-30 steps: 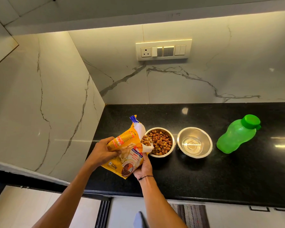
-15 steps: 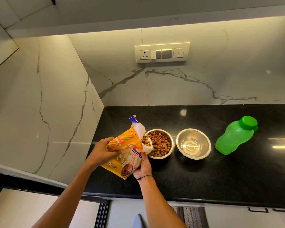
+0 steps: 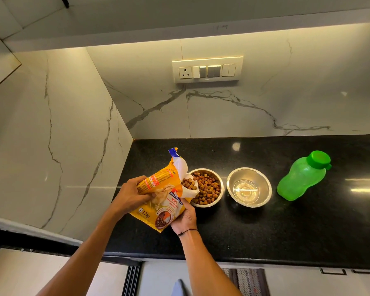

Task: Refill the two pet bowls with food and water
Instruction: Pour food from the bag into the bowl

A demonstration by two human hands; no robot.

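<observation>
Gripping the yellow food bag [image 3: 158, 195] with both hands: left hand [image 3: 129, 196] curling round its top side, right hand [image 3: 185, 216] holding it from below. Tipping the open mouth over the left bowl [image 3: 219, 194], brown kibble [image 3: 207, 189] filling that bowl. Sitting just beside it on the black counter [image 3: 286, 231], the right bowl [image 3: 249, 186] with a little water. Lying near that bowl, a closed green bottle [image 3: 301, 178].
</observation>
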